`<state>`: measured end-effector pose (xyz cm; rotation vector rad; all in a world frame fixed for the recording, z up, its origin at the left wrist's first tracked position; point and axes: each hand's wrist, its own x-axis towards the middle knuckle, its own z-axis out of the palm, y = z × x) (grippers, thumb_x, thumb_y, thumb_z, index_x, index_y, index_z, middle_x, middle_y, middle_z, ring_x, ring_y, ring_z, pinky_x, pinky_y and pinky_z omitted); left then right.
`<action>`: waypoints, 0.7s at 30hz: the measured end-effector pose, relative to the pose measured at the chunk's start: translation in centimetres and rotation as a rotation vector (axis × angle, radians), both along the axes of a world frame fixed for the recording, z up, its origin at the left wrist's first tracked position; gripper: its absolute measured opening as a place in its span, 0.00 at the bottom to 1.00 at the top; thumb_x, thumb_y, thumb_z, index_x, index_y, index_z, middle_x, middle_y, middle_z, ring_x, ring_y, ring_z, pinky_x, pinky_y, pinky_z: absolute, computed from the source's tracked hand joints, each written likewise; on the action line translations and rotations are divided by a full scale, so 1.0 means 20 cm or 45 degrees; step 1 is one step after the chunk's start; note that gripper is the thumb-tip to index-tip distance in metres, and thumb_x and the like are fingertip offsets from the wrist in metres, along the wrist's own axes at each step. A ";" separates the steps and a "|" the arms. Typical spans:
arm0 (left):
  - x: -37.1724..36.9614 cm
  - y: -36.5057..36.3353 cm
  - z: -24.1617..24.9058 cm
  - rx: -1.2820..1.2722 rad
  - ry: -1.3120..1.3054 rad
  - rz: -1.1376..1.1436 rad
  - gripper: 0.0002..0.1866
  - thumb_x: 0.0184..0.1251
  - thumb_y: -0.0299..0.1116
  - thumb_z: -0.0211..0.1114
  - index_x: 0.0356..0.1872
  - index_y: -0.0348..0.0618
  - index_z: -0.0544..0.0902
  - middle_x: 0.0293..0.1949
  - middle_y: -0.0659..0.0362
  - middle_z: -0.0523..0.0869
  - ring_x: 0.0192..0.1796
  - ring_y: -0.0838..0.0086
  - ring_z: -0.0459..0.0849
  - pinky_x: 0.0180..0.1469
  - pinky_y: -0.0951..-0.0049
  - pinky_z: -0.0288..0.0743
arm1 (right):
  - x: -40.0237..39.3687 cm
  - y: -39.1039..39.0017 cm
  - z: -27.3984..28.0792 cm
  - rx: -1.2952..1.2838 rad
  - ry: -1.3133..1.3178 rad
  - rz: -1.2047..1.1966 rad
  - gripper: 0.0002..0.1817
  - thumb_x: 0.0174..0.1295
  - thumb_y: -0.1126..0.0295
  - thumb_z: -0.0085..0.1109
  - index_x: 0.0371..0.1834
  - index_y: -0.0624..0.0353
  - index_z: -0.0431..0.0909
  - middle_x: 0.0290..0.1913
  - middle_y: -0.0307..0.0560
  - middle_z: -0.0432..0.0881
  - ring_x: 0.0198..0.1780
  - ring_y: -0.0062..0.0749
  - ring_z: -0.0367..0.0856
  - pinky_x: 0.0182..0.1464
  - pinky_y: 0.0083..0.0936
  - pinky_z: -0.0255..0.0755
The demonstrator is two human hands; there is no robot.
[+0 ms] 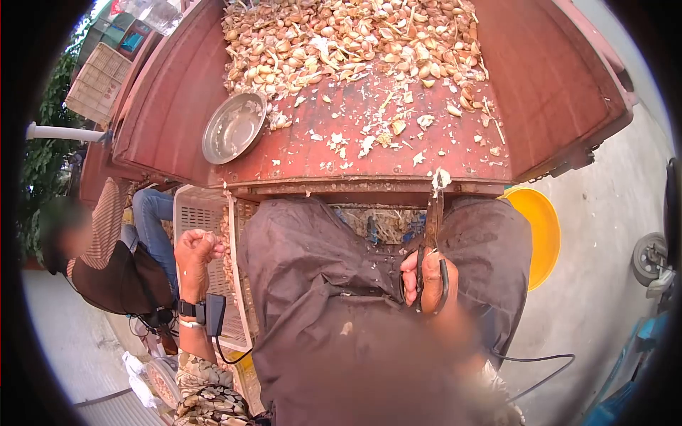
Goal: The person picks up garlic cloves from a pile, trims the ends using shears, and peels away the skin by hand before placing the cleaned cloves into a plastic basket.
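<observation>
My right hand (431, 282) is wrapped round the handles of a pair of scissors (433, 224) in front of my lap. The blades point away from me toward the red table edge, and a white scrap of garlic skin (442, 177) shows at their tip. On the other side, my left hand (199, 250) is held over a pale plastic crate (233, 305), its fingers curled together; whatever they pinch is too small to make out. Garlic cloves (348, 42) lie heaped on the red tabletop (320, 153), with loose skins scattered nearer to me.
A round metal bowl (236, 128) sits on the tabletop's left part. A yellow tub (536, 234) stands right of my knee. At left another person (117, 263) sits close by. A cable (540, 362) runs from my right side, and a wheel (648, 257) shows far right.
</observation>
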<state>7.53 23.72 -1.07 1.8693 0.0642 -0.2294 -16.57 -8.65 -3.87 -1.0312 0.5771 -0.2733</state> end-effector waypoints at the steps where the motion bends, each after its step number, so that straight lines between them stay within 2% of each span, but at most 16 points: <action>1: 0.04 0.18 -0.10 0.185 0.021 0.119 0.09 0.59 0.24 0.63 0.38 0.39 0.72 0.31 0.51 0.84 0.26 0.74 0.84 0.28 0.80 0.78 | 0.00 0.00 0.00 0.034 0.010 -0.021 0.22 0.72 0.54 0.44 0.33 0.64 0.73 0.19 0.38 0.71 0.18 0.16 0.68 0.20 0.14 0.62; 3: 0.13 0.52 -0.29 0.262 0.248 0.409 0.07 0.56 0.23 0.60 0.36 0.38 0.73 0.29 0.53 0.83 0.25 0.74 0.83 0.25 0.79 0.77 | 0.00 0.00 0.00 0.046 -0.013 -0.053 0.21 0.72 0.55 0.44 0.32 0.64 0.73 0.19 0.38 0.71 0.18 0.16 0.68 0.20 0.15 0.62; 6: 0.17 0.72 -0.41 0.087 0.365 0.574 0.06 0.53 0.22 0.58 0.33 0.38 0.74 0.26 0.55 0.82 0.24 0.74 0.83 0.23 0.79 0.76 | 0.00 -0.01 0.00 0.038 -0.001 -0.103 0.20 0.71 0.56 0.46 0.32 0.64 0.73 0.20 0.38 0.71 0.18 0.16 0.68 0.20 0.15 0.63; 7: 0.20 0.76 -0.40 0.229 0.428 0.503 0.05 0.57 0.24 0.62 0.33 0.38 0.75 0.30 0.54 0.83 0.27 0.73 0.84 0.25 0.79 0.78 | 0.00 -0.02 0.00 0.030 0.010 -0.117 0.19 0.71 0.57 0.47 0.32 0.64 0.73 0.20 0.38 0.71 0.18 0.16 0.68 0.20 0.15 0.63; 10: 0.11 0.41 -0.29 -0.361 0.194 0.204 0.08 0.62 0.29 0.66 0.37 0.38 0.76 0.34 0.52 0.84 0.31 0.72 0.85 0.30 0.79 0.81 | 0.02 -0.02 0.02 -0.003 0.026 -0.053 0.16 0.67 0.60 0.55 0.34 0.64 0.73 0.20 0.38 0.72 0.19 0.16 0.69 0.21 0.15 0.64; 11: 0.05 0.20 -0.15 -0.418 0.263 -0.039 0.11 0.64 0.34 0.66 0.41 0.40 0.75 0.37 0.52 0.84 0.34 0.71 0.86 0.34 0.79 0.82 | 0.03 -0.01 0.02 -0.025 0.028 -0.031 0.15 0.64 0.61 0.58 0.35 0.64 0.74 0.21 0.38 0.73 0.19 0.15 0.69 0.22 0.14 0.65; 12: -0.08 -0.07 0.00 -0.408 0.274 -0.119 0.13 0.64 0.33 0.67 0.43 0.41 0.74 0.36 0.52 0.83 0.34 0.71 0.86 0.33 0.80 0.82 | 0.05 0.00 0.03 -0.037 0.034 0.009 0.14 0.62 0.62 0.61 0.35 0.64 0.74 0.21 0.38 0.73 0.20 0.15 0.70 0.22 0.14 0.65; 13: -0.20 -0.27 0.09 -0.577 0.308 -0.315 0.13 0.63 0.33 0.67 0.44 0.40 0.75 0.36 0.52 0.84 0.33 0.71 0.86 0.31 0.80 0.81 | 0.05 0.02 0.04 -0.045 0.040 0.058 0.14 0.60 0.63 0.64 0.36 0.64 0.74 0.22 0.38 0.74 0.20 0.15 0.70 0.22 0.14 0.65; 14: -0.31 -0.40 0.13 -0.654 0.332 -0.483 0.14 0.63 0.32 0.67 0.45 0.39 0.75 0.36 0.51 0.84 0.33 0.70 0.86 0.28 0.79 0.79 | 0.06 0.03 0.07 0.032 0.036 0.088 0.15 0.55 0.67 0.68 0.38 0.63 0.75 0.26 0.38 0.76 0.21 0.14 0.70 0.23 0.13 0.65; 16: -0.52 -0.64 0.19 -0.743 0.401 -0.654 0.14 0.63 0.29 0.66 0.46 0.37 0.75 0.35 0.54 0.84 0.30 0.73 0.84 0.24 0.79 0.77 | 0.06 0.07 0.13 0.062 -0.031 0.195 0.16 0.53 0.69 0.69 0.40 0.63 0.75 0.29 0.38 0.76 0.23 0.14 0.71 0.24 0.13 0.65; 17: -0.61 -0.71 0.20 -0.702 0.483 -0.661 0.13 0.65 0.28 0.65 0.46 0.36 0.75 0.35 0.54 0.84 0.29 0.75 0.84 0.24 0.80 0.77 | 0.05 0.09 0.14 0.074 -0.079 0.224 0.16 0.53 0.69 0.69 0.41 0.63 0.75 0.30 0.37 0.76 0.24 0.14 0.72 0.25 0.13 0.66; 18: -0.66 -0.75 0.15 -0.809 0.496 -0.809 0.11 0.66 0.27 0.63 0.47 0.36 0.75 0.35 0.53 0.84 0.28 0.76 0.83 0.23 0.82 0.76 | 0.04 0.11 0.16 0.081 -0.128 0.243 0.16 0.53 0.70 0.69 0.42 0.63 0.76 0.30 0.37 0.76 0.25 0.14 0.72 0.25 0.13 0.66; 21: -0.75 -0.80 0.15 -0.839 0.554 -0.846 0.10 0.67 0.27 0.61 0.47 0.36 0.76 0.35 0.53 0.84 0.22 0.78 0.80 0.22 0.83 0.74 | 0.00 0.11 0.19 -0.020 -0.038 0.285 0.15 0.54 0.69 0.70 0.40 0.63 0.77 0.29 0.37 0.78 0.24 0.14 0.73 0.24 0.13 0.66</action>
